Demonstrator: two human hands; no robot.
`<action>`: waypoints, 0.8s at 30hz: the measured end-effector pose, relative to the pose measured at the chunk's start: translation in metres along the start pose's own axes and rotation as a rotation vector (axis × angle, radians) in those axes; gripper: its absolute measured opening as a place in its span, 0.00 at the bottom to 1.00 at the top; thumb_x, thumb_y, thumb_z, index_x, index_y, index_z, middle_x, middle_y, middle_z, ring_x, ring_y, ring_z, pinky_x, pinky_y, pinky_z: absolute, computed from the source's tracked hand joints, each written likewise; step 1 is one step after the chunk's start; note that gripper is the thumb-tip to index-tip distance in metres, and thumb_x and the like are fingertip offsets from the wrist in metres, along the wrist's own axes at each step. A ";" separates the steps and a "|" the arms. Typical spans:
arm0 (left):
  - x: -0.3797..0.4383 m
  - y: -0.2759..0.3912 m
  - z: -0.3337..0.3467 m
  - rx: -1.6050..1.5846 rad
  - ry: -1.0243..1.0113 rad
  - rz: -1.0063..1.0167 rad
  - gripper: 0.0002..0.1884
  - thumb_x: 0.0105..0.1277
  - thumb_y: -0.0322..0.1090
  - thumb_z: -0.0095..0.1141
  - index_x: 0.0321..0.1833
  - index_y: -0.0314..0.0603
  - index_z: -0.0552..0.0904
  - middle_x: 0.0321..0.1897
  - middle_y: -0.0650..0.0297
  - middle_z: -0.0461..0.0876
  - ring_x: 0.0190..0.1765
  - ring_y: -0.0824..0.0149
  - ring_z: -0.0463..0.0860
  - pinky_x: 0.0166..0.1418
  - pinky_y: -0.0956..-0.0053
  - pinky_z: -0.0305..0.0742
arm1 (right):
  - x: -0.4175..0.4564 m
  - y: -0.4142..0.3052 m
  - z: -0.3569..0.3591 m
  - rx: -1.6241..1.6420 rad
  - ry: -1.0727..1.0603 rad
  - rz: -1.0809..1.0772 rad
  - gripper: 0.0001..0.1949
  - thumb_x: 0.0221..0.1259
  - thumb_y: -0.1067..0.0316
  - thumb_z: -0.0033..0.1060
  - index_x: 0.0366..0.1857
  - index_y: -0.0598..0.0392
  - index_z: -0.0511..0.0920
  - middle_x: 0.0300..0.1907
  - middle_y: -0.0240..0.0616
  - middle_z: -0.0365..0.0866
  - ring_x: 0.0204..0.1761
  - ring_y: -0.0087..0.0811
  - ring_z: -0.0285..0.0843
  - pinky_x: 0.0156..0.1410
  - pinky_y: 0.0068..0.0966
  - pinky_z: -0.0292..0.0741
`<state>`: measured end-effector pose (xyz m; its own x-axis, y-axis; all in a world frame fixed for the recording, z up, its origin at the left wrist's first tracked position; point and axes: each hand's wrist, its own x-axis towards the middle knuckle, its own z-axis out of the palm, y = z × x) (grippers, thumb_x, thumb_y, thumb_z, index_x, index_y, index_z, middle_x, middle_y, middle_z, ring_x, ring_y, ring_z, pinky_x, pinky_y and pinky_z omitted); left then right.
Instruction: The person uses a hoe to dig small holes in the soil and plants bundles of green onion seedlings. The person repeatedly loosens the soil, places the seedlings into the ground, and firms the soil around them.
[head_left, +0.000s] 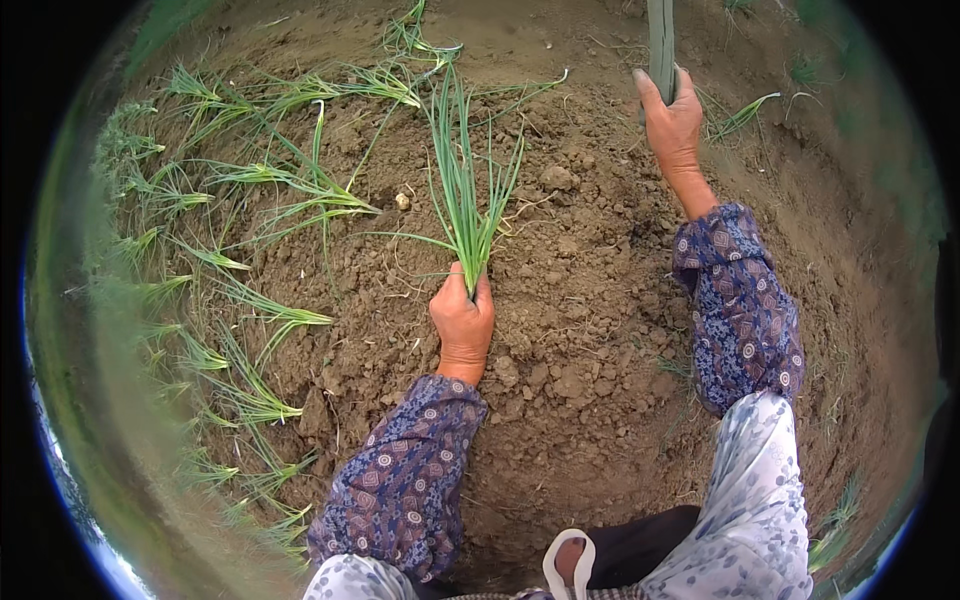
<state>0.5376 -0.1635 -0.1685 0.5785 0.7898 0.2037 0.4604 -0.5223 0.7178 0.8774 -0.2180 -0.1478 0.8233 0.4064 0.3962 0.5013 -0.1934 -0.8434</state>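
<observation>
My left hand (463, 319) grips a bunch of green onion-like seedlings (469, 210) by the base, over loose brown soil (570, 337). Their long leaves point away from me, and their lower ends are hidden in the fist. Farther off on the right, my right hand (673, 124) is closed around a grey-green handle (661, 49). That handle runs out of the top of the view, so the tool it belongs to cannot be made out.
Rows of similar seedlings (270, 311) lie or stand along the left side. More are strewn at the top (375, 86), and a loose one (742, 116) lies right of my right hand. Clods (559, 178) dot the soil. My patterned trouser leg (757, 495) is at lower right.
</observation>
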 end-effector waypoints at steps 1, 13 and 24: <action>0.000 0.000 -0.002 -0.013 -0.001 0.002 0.08 0.65 0.26 0.56 0.46 0.35 0.79 0.26 0.52 0.81 0.26 0.54 0.81 0.31 0.66 0.73 | 0.004 -0.023 -0.004 0.099 0.019 -0.053 0.16 0.63 0.55 0.63 0.41 0.57 0.75 0.23 0.31 0.77 0.25 0.21 0.76 0.30 0.25 0.74; -0.004 -0.002 -0.001 -0.030 0.012 -0.016 0.07 0.64 0.31 0.57 0.42 0.35 0.78 0.27 0.48 0.81 0.30 0.45 0.81 0.32 0.57 0.74 | -0.125 -0.054 -0.082 -0.141 -0.302 0.079 0.17 0.61 0.61 0.61 0.47 0.61 0.71 0.30 0.46 0.80 0.34 0.36 0.82 0.39 0.33 0.76; 0.001 0.009 -0.029 -0.812 -0.096 -0.510 0.15 0.70 0.45 0.55 0.37 0.39 0.80 0.20 0.68 0.77 0.21 0.80 0.72 0.24 0.84 0.65 | -0.209 -0.110 -0.105 -0.711 -0.316 -0.371 0.20 0.57 0.60 0.64 0.49 0.58 0.73 0.39 0.47 0.77 0.44 0.47 0.77 0.51 0.40 0.75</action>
<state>0.5225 -0.1584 -0.1422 0.5071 0.8117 -0.2897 0.0861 0.2868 0.9541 0.6776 -0.3756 -0.0995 0.5133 0.7631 0.3926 0.8579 -0.4692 -0.2094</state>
